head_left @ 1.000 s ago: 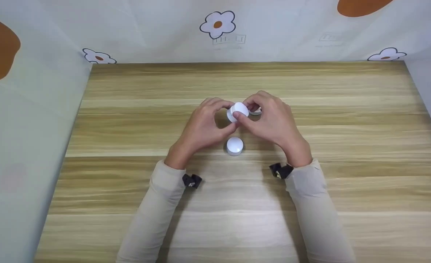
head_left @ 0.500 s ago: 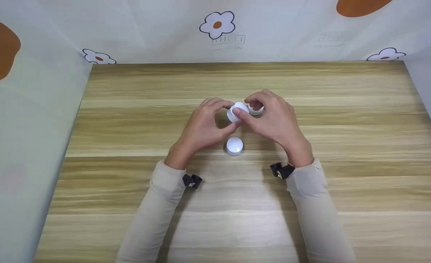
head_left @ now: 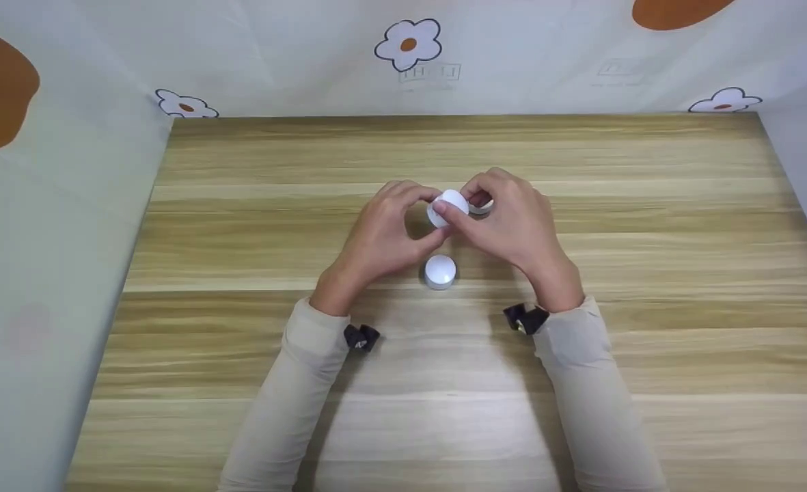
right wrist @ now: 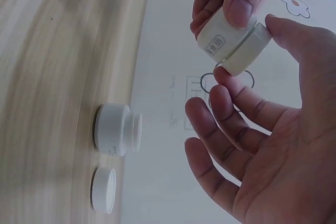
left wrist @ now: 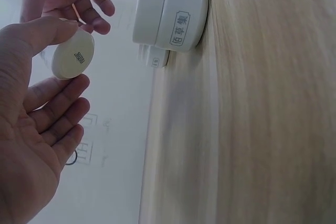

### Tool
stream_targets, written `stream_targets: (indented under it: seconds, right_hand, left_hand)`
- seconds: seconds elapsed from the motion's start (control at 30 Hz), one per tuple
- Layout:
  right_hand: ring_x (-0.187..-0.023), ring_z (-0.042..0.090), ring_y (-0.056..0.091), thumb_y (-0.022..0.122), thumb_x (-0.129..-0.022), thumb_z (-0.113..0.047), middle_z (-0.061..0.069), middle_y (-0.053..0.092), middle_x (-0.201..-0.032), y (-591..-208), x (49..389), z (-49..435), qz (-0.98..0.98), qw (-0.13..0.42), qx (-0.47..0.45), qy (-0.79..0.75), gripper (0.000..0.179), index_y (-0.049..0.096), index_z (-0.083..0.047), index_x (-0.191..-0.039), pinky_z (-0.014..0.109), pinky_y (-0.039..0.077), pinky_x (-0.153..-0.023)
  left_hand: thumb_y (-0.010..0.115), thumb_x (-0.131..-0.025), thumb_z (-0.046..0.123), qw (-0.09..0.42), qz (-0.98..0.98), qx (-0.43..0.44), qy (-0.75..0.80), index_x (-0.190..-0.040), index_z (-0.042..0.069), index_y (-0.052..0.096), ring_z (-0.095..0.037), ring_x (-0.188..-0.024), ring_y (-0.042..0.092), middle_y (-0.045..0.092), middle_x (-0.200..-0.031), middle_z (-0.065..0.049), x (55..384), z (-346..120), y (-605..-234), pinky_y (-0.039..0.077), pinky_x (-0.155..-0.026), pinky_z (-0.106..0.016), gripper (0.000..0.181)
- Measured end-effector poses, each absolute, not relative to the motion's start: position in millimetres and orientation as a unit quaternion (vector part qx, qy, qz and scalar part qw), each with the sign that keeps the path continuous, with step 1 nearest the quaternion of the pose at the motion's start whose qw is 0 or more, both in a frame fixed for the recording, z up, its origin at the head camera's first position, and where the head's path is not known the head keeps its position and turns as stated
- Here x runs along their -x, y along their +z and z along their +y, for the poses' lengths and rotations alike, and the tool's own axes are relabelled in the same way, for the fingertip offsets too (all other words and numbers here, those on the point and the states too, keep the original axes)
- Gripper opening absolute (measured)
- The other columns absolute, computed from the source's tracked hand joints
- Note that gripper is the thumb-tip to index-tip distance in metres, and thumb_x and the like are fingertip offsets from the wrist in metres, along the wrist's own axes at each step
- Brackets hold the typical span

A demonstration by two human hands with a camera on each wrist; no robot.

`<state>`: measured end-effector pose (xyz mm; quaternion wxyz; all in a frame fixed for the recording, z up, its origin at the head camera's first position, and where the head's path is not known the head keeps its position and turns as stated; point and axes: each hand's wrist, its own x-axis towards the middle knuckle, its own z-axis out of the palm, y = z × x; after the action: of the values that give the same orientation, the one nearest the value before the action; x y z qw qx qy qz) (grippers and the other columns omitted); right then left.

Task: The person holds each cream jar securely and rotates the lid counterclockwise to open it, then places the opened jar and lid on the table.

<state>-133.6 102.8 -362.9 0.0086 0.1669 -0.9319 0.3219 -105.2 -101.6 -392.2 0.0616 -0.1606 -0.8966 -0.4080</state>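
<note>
In the head view my left hand holds a small white cosmetic jar off the table, between thumb and fingers. My right hand pinches the jar's white lid with thumb and index finger. The right wrist view shows the jar body with printed characters and the lid on it, a thin line between them. Its printed base faces the left wrist camera. A lidded white jar stands on the table in front of the hands.
Beyond the held jar, partly behind my right hand, stands an uncovered white jar. A loose white lid lies beside it on the wooden table. A flower-printed cloth hangs at the back.
The right index finger lifted off the lid half a second ago and is now back against it. The held jar has shifted slightly to the right; the standing jar has stayed put.
</note>
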Motion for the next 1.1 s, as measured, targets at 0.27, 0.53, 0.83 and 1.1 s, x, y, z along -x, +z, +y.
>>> stream_targets:
  seconds: [0.27, 0.53, 0.83, 1.1]
  right_hand:
    - [-0.1, 0.028, 0.073, 0.08, -0.09, -0.05, 0.007, 0.074, -0.103, -363.5, 133.7, 103.6, -0.922, 0.002, -0.196, 0.333, 0.042, 0.078, -0.009, -0.103, 0.047, 0.055, -0.085]
    - [-0.101, 0.03, 0.072, 0.081, -0.09, -0.045, 0.007, 0.073, -0.103, -362.5, 133.5, 103.7, -0.918, -0.002, -0.209, 0.335, 0.039, 0.078, -0.01, -0.106, 0.046, 0.054, -0.085]
    - [-0.102, 0.027, 0.071, 0.08, -0.09, -0.043, 0.006, 0.073, -0.107, -361.9, 133.1, 103.2, -0.916, -0.006, -0.218, 0.337, 0.037, 0.077, -0.01, -0.107, 0.046, 0.055, -0.087]
    - [-0.102, 0.025, 0.072, 0.081, -0.089, -0.039, 0.005, 0.074, -0.107, -361.5, 132.7, 101.6, -0.912, 0.0, -0.226, 0.342, 0.035, 0.078, -0.011, -0.109, 0.046, 0.055, -0.087]
  left_hand:
    - [0.08, -0.091, 0.034, 0.048, -0.901, 0.162, -0.4, -0.129, 0.01, 0.073, -0.022, -0.13, 0.062, 0.073, -0.13, -0.004, 106.5, -102.0, -393.4, 0.047, -0.117, -0.041, 0.046]
    - [0.081, -0.089, 0.031, 0.048, -0.902, 0.168, -0.395, -0.129, 0.01, 0.073, -0.023, -0.128, 0.062, 0.073, -0.129, -0.005, 106.6, -103.1, -393.7, 0.048, -0.116, -0.041, 0.046]
    - [0.082, -0.089, 0.029, 0.044, -0.903, 0.173, -0.392, -0.129, 0.008, 0.072, -0.024, -0.129, 0.061, 0.073, -0.13, -0.007, 107.0, -103.8, -394.0, 0.047, -0.117, -0.041, 0.046]
    - [0.082, -0.09, 0.031, 0.049, -0.901, 0.175, -0.395, -0.127, 0.009, 0.072, -0.023, -0.127, 0.061, 0.073, -0.127, -0.005, 106.5, -104.6, -393.6, 0.047, -0.116, -0.041, 0.044]
